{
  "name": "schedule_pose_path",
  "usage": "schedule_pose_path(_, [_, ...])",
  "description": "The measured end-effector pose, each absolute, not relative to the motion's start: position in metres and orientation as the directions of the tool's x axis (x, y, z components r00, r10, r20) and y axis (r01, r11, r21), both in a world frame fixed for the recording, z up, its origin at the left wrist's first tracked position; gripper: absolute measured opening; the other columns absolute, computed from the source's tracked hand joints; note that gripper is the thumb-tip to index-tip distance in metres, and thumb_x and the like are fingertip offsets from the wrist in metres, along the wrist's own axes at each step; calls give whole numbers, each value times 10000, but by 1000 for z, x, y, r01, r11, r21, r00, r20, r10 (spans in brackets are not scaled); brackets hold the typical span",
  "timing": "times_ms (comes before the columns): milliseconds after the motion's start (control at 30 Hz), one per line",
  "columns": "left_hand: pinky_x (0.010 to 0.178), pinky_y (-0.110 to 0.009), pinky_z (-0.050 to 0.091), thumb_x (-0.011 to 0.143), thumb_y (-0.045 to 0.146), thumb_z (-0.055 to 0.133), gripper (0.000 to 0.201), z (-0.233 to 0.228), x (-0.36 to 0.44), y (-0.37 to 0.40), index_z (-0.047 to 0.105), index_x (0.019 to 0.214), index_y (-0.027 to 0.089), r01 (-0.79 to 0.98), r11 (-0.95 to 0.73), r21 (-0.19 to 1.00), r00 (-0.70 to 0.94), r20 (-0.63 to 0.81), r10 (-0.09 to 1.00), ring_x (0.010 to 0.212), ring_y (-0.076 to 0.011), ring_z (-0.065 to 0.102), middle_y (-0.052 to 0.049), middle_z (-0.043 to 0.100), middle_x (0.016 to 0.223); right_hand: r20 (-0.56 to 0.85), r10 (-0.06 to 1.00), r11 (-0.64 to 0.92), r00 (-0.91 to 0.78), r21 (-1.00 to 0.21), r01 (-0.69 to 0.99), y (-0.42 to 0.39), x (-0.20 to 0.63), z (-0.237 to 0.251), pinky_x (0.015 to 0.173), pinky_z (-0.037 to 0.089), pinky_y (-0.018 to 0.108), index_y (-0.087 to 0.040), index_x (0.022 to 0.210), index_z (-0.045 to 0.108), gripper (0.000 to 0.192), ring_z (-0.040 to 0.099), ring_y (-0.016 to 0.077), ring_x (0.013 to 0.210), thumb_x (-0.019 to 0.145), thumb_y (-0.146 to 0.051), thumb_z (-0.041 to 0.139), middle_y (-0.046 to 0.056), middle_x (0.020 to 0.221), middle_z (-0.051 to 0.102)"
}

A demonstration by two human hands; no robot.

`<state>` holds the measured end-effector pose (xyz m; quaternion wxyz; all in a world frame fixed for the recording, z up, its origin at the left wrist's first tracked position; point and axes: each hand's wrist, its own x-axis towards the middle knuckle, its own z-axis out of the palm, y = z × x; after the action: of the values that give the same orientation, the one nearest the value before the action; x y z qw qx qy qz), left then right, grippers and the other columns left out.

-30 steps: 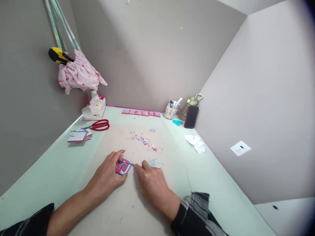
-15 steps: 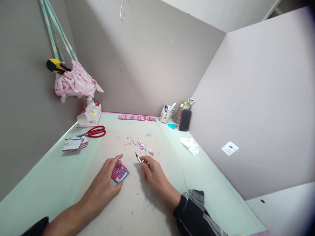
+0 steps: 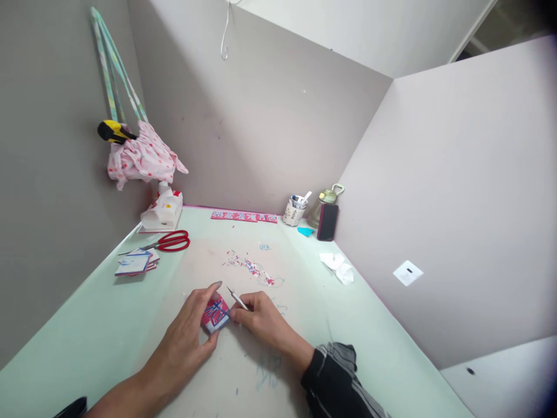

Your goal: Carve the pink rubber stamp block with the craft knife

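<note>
My left hand (image 3: pixel 185 328) is closed around a small square carving block (image 3: pixel 214 312), thumb at its near edge and fingers at its far side. The block's upper face is red with blue strokes and a pale strip along one edge. A slim craft knife (image 3: pixel 237 298) is pinched in my right hand (image 3: pixel 265 319), its point up and to the left, above the far right corner of the block. My right fingertips are right by the block's right edge; whether they touch it I cannot tell. Red, white and blue shavings (image 3: pixel 255 270) lie beyond both hands.
On the left are red-handled scissors (image 3: pixel 173 240), stacked square blocks (image 3: pixel 134 263) and a tissue pack (image 3: pixel 163 212). A row of red lettered tiles (image 3: pixel 243 217) lies at the back. Back right stand a pen cup (image 3: pixel 295 212), bottle (image 3: pixel 327 198) and phone (image 3: pixel 328 222), with crumpled tissue (image 3: pixel 337 267) nearer.
My right hand has moved left with the craft knife, from apart to close beside the block. The block stays in my left hand. The whole view has shifted slightly.
</note>
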<state>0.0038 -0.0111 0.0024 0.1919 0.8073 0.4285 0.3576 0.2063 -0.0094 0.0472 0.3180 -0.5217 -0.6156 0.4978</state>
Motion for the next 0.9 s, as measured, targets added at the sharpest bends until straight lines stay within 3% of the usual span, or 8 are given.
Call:
schedule_pose_path(200, [1016, -420, 557, 862, 118, 489, 708, 4, 5, -10, 315, 1512, 339, 559, -533, 635, 338, 412, 846, 1206, -258, 636, -64, 564, 1295, -112, 966, -30, -233, -943, 330, -9, 207, 46, 520, 230, 246, -157, 633, 637, 224, 317, 89, 519, 840, -182, 554, -77, 504, 389])
schedule_pose_path(433, [1039, -432, 549, 860, 114, 508, 745, -9, 7, -9, 311, 1544, 336, 513, -535, 672, 330, 421, 845, 1250, -280, 612, -88, 559, 1346, -113, 977, -56, -180, -954, 295, -10, 202, 42, 574, 316, 231, -151, 679, 642, 113, 411, 100, 591, 740, -229, 697, -53, 587, 516])
schedule_pose_path(900, [1053, -355, 551, 854, 66, 499, 808, -24, 5, -2, 263, 1562, 375, 521, -556, 647, 358, 426, 831, 1259, -235, 635, -49, 570, 1331, -78, 985, -9, -152, -912, 411, -10, 201, 36, 537, 249, 238, -167, 617, 570, 114, 344, 100, 581, 727, -137, 569, -66, 560, 413])
